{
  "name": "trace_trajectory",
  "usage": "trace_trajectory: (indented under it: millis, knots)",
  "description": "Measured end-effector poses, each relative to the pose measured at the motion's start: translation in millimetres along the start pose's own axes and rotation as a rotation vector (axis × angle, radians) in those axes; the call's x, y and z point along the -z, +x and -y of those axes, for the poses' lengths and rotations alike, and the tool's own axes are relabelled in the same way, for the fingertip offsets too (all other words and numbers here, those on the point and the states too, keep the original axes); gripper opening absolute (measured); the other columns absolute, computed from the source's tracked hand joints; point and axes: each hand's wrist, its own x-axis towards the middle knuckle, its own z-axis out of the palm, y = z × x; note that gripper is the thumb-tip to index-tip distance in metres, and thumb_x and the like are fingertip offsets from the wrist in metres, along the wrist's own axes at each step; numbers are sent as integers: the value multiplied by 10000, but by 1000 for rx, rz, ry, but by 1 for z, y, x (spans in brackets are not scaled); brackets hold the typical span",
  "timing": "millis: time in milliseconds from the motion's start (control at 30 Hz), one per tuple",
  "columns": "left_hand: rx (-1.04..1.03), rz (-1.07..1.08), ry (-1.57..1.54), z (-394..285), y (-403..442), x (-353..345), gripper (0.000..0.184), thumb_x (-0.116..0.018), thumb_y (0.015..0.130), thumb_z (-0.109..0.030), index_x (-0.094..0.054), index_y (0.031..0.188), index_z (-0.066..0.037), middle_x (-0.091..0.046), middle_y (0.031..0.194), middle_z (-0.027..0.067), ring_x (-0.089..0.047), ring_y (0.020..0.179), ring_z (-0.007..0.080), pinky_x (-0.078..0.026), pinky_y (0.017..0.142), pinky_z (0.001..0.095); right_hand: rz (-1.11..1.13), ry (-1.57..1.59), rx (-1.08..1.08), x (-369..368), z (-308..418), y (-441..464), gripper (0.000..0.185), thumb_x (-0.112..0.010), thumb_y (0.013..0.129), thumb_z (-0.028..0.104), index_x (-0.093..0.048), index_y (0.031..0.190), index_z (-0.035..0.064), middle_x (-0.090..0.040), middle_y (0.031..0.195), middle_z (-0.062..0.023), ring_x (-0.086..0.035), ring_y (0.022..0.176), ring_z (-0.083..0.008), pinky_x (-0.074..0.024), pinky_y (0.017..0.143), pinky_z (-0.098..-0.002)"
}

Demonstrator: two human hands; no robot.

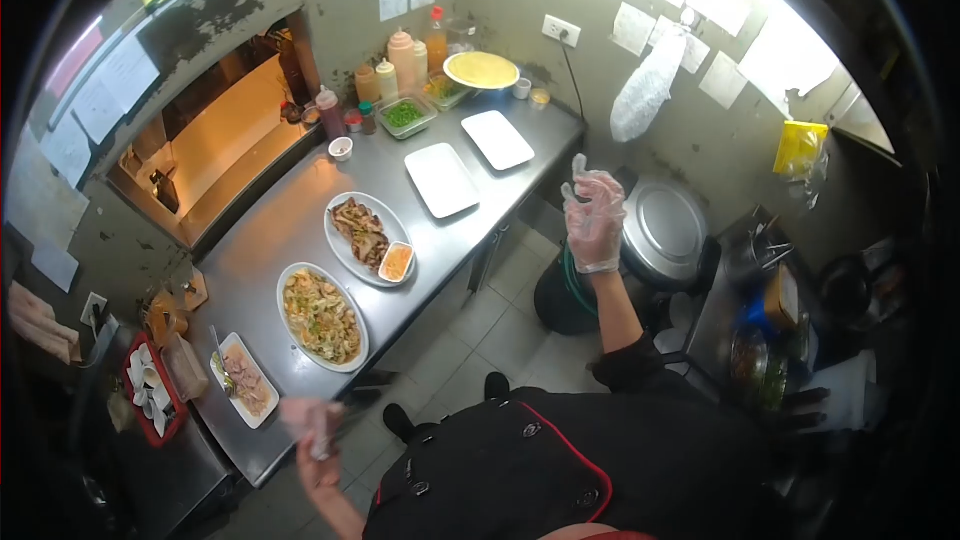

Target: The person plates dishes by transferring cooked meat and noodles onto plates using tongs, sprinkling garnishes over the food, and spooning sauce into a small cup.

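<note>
My right hand (596, 215), in a clear plastic glove, is raised beside a round metal lid (664, 230). One finger points up, the others bend loosely, and nothing shows in them. Smeared by motion, my left hand (313, 427) hangs off the counter's near edge, so its fingers are unclear. Closest to it is a rectangular white plate (230, 361) with pinkish chopped food and a utensil. Farther along sit an oval plate of stir-fried noodles or vegetables (318, 315) and another with sliced grilled meat (358, 228) and a small bowl of orange shreds (397, 262).
Two white rectangular plates (441, 180) lie on the steel counter (250, 270). Behind them stand squeeze bottles (401, 55), a tub of chopped greens (404, 116) and a round yellow-topped plate (482, 70). A red tray (137, 380) is at left; a cluttered side counter (715, 305) at right.
</note>
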Motion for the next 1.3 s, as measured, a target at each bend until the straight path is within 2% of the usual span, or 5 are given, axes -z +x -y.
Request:
trace_trajectory:
  millis: [167,433,733,1000,1300]
  knots:
    - [474,337,-49,93,67,-156,521,-651,759,-215,-452,1217,-66,-595,1034,68,-586,913,200,-464,696,335,-7,20,-159,57,-58,-16,366,-575,675,-68,-567,1019,55,-498,1106,-110,-517,907,-189,-488,663,-263]
    - [583,516,344,182,157,-334,576,-701,755,-236,-439,1240,-70,-577,1043,31,-564,909,125,-420,655,244,-133,-227,-266,136,-120,-40,352,-586,678,-33,-562,1023,36,-523,1061,-113,-547,837,-189,-477,694,-288]
    - [567,506,832,265,265,-460,526,-688,764,-250,-470,1196,-44,-617,970,67,-611,782,144,-473,678,250,-174,-279,-446,136,-172,-63,392,-570,680,-62,-560,1053,58,-497,1080,-99,-537,820,-179,-495,649,-285]
    - [496,580,635,329,404,-608,600,-759,653,-299,-557,1137,-8,-626,954,98,-614,748,195,-421,533,277,-248,-364,-522,117,-203,6,418,-573,685,-57,-547,1082,69,-488,1118,-76,-539,825,-160,-455,658,-280]
    - [252,208,667,376,543,-729,547,-740,675,-210,-527,1109,46,-606,1037,130,-624,792,220,-516,596,297,-272,-425,-666,101,-202,20,438,-540,717,-93,-495,1138,22,-470,1139,-102,-527,887,-172,-474,791,-304]
